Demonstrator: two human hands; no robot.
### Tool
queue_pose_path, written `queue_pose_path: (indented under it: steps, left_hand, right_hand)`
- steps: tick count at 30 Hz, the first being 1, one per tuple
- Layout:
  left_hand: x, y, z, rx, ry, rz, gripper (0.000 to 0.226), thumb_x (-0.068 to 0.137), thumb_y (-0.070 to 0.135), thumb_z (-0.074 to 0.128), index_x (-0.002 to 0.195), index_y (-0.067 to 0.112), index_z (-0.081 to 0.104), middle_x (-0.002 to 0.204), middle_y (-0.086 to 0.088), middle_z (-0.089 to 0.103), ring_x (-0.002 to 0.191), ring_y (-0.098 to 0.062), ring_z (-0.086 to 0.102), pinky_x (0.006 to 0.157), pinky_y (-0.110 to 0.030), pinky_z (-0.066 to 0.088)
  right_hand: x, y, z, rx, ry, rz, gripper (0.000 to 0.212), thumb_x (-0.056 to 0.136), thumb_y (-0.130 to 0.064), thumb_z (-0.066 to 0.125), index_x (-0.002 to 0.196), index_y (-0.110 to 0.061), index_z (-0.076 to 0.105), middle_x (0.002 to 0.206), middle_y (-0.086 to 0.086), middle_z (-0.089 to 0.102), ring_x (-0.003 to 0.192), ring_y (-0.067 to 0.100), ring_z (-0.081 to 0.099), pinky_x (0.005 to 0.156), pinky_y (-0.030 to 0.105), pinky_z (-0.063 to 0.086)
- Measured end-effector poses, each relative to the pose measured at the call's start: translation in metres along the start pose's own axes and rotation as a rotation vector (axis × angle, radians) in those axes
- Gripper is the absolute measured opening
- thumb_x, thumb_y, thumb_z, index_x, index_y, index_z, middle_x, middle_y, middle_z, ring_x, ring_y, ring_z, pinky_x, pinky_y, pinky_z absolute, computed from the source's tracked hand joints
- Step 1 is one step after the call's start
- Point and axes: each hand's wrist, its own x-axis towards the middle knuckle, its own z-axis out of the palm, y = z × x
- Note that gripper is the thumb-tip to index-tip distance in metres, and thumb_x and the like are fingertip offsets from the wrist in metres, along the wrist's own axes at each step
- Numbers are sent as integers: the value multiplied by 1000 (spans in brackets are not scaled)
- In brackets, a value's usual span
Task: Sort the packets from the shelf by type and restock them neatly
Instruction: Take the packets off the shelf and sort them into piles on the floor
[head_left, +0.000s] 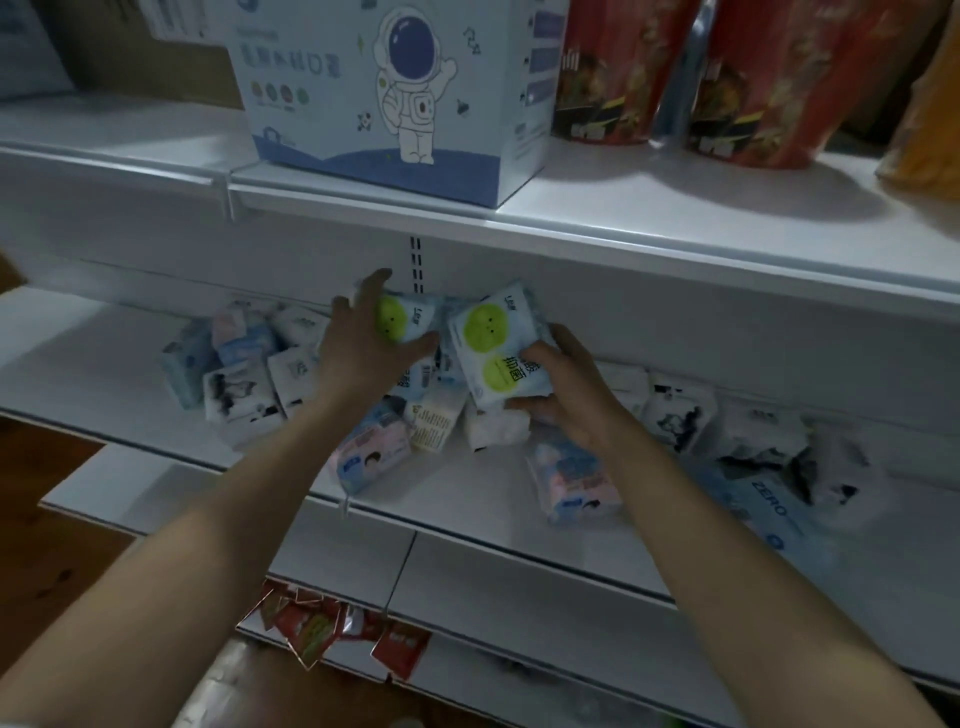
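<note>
Mixed small packets lie jumbled on the white middle shelf (467, 499). My right hand (566, 395) grips a pale blue packet with green circles (493, 348), tilted and lifted above the pile. My left hand (358, 348) is closed around a second green-circle packet (410, 319) at the back of the shelf. White packets with black drawings (236, 397) sit at the left and more of them (675, 415) at the right. Pink and blue packets (371, 449) lie near the front edge, another (576, 480) beside my right wrist.
A white box with an astronaut drawing (395, 93) stands on the upper shelf, beside red snack bags (748, 78). A blue packet marked ZERO (763, 506) lies at the right. Red sachets (311, 629) hang from the shelf below. The upper shelf's edge overhangs my hands.
</note>
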Motion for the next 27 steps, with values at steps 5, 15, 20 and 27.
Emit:
queue_pose_path:
  steps: [5, 15, 20, 27]
  left_hand:
    - [-45, -1, -15, 119, 97, -102, 76, 71, 63, 73, 128, 22, 45, 119, -15, 51, 97, -34, 58, 70, -32, 40]
    - [-146, -53, -83, -38, 262, -406, 61, 89, 15, 68, 141, 19, 36, 133, -16, 29, 104, -21, 42, 94, -32, 46]
    - [-194, -86, -140, 15, 432, -506, 57, 71, 23, 84, 116, 18, 49, 117, -5, 38, 102, -17, 43, 88, -23, 38]
    - [-293, -168, -235, 96, 569, -692, 51, 68, 45, 85, 94, 16, 51, 90, 6, 56, 90, -21, 52, 75, -38, 44]
  right_hand:
    - [-21, 9, 2, -91, -215, 9, 23, 90, -18, 69, 110, -21, 60, 100, -1, 74, 84, 15, 73, 66, 38, 62]
    - [-53, 52, 75, -271, -440, 81, 26, 84, -5, 72, 108, -11, 64, 103, 10, 72, 83, 20, 73, 64, 37, 60]
    - [-80, 72, 140, -470, -619, 59, 29, 83, -15, 77, 107, -16, 62, 100, 4, 71, 83, 20, 72, 60, 33, 59]
    - [-142, 129, 263, -503, -783, 133, 36, 79, -20, 81, 106, -9, 60, 96, 6, 72, 74, 14, 72, 57, 32, 59]
